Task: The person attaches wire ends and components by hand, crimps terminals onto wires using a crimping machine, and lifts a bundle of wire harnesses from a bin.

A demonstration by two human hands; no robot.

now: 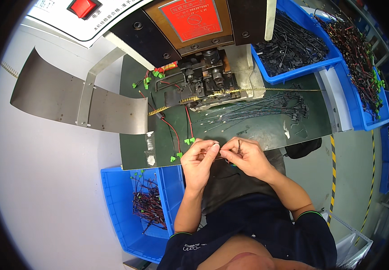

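A thin dark wire (238,145) was pinched between both hands, just above the front edge of the dark worktop (266,130). The left hand (200,163) and the right hand (247,157) were each closed on it, fingertips nearly touching. Two blue bins (113,198) held more wires; one sat by the left arm.

Both hands' fingers (214,146) on thin wire (238,145)

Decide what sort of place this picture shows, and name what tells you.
Probably a factory workstation for wire assembly: a bench-top crimping machine, blue plastic bins of thin wires, and both hands, left hand and right hand, pinching a thin wire.
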